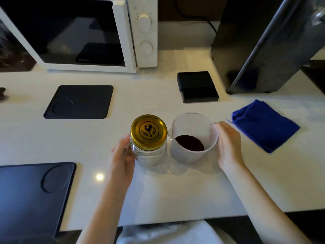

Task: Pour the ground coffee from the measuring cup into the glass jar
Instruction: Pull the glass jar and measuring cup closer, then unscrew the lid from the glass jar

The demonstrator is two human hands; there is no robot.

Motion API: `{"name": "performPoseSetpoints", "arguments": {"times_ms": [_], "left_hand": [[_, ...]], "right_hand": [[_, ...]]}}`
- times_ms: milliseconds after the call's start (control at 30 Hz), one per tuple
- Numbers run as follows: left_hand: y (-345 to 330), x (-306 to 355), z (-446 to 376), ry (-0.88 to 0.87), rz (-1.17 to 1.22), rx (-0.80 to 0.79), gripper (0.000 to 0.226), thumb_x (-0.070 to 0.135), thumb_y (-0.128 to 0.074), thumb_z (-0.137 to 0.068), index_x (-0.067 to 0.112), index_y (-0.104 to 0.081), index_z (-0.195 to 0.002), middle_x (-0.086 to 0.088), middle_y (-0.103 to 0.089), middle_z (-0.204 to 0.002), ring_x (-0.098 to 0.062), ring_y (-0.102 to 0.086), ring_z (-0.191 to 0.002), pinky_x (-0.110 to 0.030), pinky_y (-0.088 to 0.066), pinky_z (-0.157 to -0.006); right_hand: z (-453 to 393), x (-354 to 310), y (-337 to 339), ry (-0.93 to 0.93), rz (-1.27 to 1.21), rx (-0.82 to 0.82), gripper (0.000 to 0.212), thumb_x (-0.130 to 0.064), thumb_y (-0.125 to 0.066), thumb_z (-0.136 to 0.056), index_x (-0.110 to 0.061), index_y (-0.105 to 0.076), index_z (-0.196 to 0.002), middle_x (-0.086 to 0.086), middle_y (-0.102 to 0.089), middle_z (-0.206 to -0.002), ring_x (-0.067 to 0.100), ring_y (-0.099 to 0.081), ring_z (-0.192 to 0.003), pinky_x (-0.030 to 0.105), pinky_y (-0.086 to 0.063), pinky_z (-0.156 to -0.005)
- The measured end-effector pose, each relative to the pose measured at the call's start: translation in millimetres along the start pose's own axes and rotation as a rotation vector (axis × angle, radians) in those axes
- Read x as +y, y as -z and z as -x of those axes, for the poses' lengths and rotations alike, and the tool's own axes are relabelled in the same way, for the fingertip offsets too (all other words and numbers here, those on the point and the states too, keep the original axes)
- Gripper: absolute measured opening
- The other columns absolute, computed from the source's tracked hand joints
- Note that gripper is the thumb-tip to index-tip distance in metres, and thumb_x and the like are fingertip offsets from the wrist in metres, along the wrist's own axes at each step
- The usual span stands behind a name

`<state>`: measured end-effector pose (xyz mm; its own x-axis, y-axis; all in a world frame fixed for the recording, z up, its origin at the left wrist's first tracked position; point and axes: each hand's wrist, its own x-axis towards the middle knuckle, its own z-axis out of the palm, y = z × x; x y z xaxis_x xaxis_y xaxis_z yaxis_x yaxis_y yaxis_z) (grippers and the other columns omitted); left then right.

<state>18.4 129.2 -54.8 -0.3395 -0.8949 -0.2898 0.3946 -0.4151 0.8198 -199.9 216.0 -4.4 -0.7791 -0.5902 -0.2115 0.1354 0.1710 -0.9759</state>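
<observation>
A clear glass jar [151, 156] with a gold screw lid [148, 132] stands upright on the white counter, lid on. My left hand [123, 161] wraps its left side. Just right of it stands a translucent measuring cup [193, 138], spout toward the jar, with dark ground coffee [190, 143] lying in its bottom. My right hand [228, 145] holds the cup's right side, at its handle. Jar and cup nearly touch.
A white microwave [144, 32] stands at the back left. Two dark mats lie at left [79, 102] and front left [33, 196]. A black box [197, 86] sits behind the cup, a folded blue cloth [263, 125] at right, a dark appliance [263, 44] at back right.
</observation>
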Motion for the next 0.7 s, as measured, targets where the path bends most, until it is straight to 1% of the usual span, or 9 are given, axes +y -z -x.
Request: {"name": "performPoseSetpoints", "arguments": {"times_ms": [100, 200, 233, 300, 400, 467, 567, 633, 700], "left_hand": [[-2.6, -0.5, 3.4, -0.062, -0.042, 0.015, 0.029, 0.037, -0.066, -0.065, 0.01, -0.06, -0.073, -0.01, -0.054, -0.08, -0.019, -0.05, -0.078, -0.032, -0.037, -0.073], [-5.4, 0.1, 6.8, -0.123, -0.16, 0.048, 0.038, 0.047, -0.056, -0.071, 0.012, -0.056, -0.088, -0.004, -0.055, -0.086, -0.012, -0.053, -0.078, -0.03, -0.038, -0.074], [-5.0, -0.4, 8.7, -0.142, -0.197, 0.054, 0.043, 0.049, -0.054, -0.071, 0.013, -0.054, -0.095, 0.0, -0.056, -0.089, -0.009, -0.055, -0.081, -0.03, -0.039, -0.077], [-0.1, -1.2, 14.1, -0.218, -0.328, 0.049, 0.063, 0.061, -0.06, -0.065, 0.02, -0.049, -0.111, 0.003, -0.057, -0.105, -0.007, -0.057, -0.097, -0.028, -0.043, -0.086], [8.2, -5.7, 25.0, -0.312, -0.587, -0.023, 0.096, 0.077, -0.066, -0.05, 0.033, -0.035, -0.129, 0.005, -0.048, -0.133, 0.0, -0.047, -0.122, -0.018, -0.04, -0.099], [12.1, -11.0, 28.3, -0.33, -0.732, -0.045, 0.105, 0.073, -0.072, -0.048, 0.039, -0.025, -0.136, 0.002, -0.042, -0.143, -0.008, -0.043, -0.13, -0.032, -0.037, -0.107], [13.3, -19.1, 28.2, -0.337, -0.801, -0.048, 0.116, 0.064, -0.079, -0.048, 0.034, -0.018, -0.142, 0.0, -0.043, -0.144, -0.014, -0.043, -0.132, -0.049, -0.036, -0.108], [12.2, -20.9, 27.1, -0.335, -0.769, -0.041, 0.116, 0.059, -0.082, -0.048, 0.032, -0.02, -0.142, 0.002, -0.048, -0.138, -0.015, -0.048, -0.128, -0.051, -0.039, -0.105], [10.7, -20.5, 27.0, -0.335, -0.75, -0.031, 0.111, 0.055, -0.083, -0.05, 0.031, -0.023, -0.14, 0.007, -0.054, -0.131, -0.011, -0.052, -0.123, -0.046, -0.043, -0.103]], "right_hand": [[-4.9, -8.7, 7.2, 0.134, 0.104, -0.048, 0.017, -0.012, -0.057, -0.083, -0.021, -0.054, -0.068, -0.007, -0.055, -0.072, 0.009, -0.051, -0.073, 0.022, -0.042, -0.067], [-8.1, -24.9, 11.4, 0.342, 0.243, -0.179, 0.006, -0.024, -0.059, -0.084, -0.03, -0.06, -0.086, -0.012, -0.059, -0.093, -0.002, -0.052, -0.088, 0.007, -0.041, -0.073], [-9.4, -32.2, 10.3, 0.404, 0.301, -0.231, 0.01, -0.029, -0.059, -0.083, -0.032, -0.06, -0.092, -0.014, -0.058, -0.099, -0.003, -0.052, -0.092, 0.006, -0.04, -0.074], [-12.3, -47.2, 4.2, 0.494, 0.399, -0.37, 0.025, -0.037, -0.056, -0.079, -0.032, -0.059, -0.104, -0.017, -0.055, -0.106, -0.002, -0.051, -0.097, 0.007, -0.039, -0.078], [-8.9, -64.3, -14.8, 0.562, 0.545, -0.643, 0.045, -0.051, -0.054, -0.073, -0.031, -0.056, -0.113, -0.017, -0.053, -0.111, -0.003, -0.049, -0.101, 0.004, -0.034, -0.081], [-1.0, -69.6, -29.3, 0.609, 0.665, -0.806, 0.058, -0.06, -0.052, -0.069, -0.034, -0.05, -0.121, -0.016, -0.051, -0.114, -0.005, -0.044, -0.105, 0.003, -0.032, -0.083], [11.8, -71.8, -47.5, 0.728, 0.85, -0.938, 0.073, -0.062, -0.06, -0.069, -0.03, -0.04, -0.132, -0.011, -0.046, -0.126, 0.0, -0.035, -0.115, 0.014, -0.031, -0.092], [19.0, -70.7, -56.7, 0.832, 0.931, -0.958, 0.082, -0.062, -0.065, -0.067, -0.026, -0.036, -0.134, -0.006, -0.043, -0.129, 0.006, -0.033, -0.118, 0.022, -0.032, -0.094], [23.2, -67.0, -64.9, 0.953, 0.985, -0.93, 0.085, -0.062, -0.069, -0.064, -0.022, -0.038, -0.133, -0.002, -0.044, -0.126, 0.012, -0.033, -0.116, 0.025, -0.032, -0.094]]}}
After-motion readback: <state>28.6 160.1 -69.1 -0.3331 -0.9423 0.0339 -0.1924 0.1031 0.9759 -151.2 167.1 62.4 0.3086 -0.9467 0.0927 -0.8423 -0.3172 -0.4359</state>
